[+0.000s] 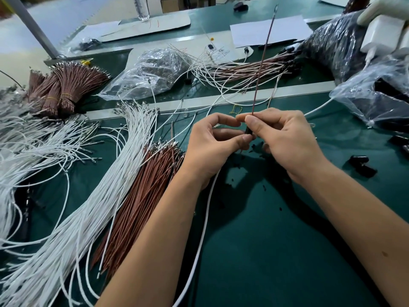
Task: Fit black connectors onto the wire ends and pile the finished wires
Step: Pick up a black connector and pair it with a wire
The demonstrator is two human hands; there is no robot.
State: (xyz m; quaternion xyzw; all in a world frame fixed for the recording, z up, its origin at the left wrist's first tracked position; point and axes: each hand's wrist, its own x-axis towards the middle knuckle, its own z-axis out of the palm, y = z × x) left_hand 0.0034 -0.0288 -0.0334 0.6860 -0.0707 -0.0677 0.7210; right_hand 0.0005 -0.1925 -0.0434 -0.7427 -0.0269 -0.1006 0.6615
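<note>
Over the green mat my left hand (212, 145) and my right hand (285, 142) meet around a small black connector (248, 131). The left thumb and forefinger pinch the connector. My right hand pinches a brown wire (261, 63) just above it; the wire stands nearly upright, its metal tip far up. A white wire (202, 229) trails down from under my left hand toward me. The joint between wire and connector is hidden by my fingers. Loose black connectors (363, 166) lie on the mat to the right.
Bundles of white wires (93, 196) and brown wires (141, 204) fan out on the left. Tied brown bundles (59, 89) sit at back left. A pile of wires with black ends (250, 67) lies beyond the rail, with plastic bags (376, 96) at right.
</note>
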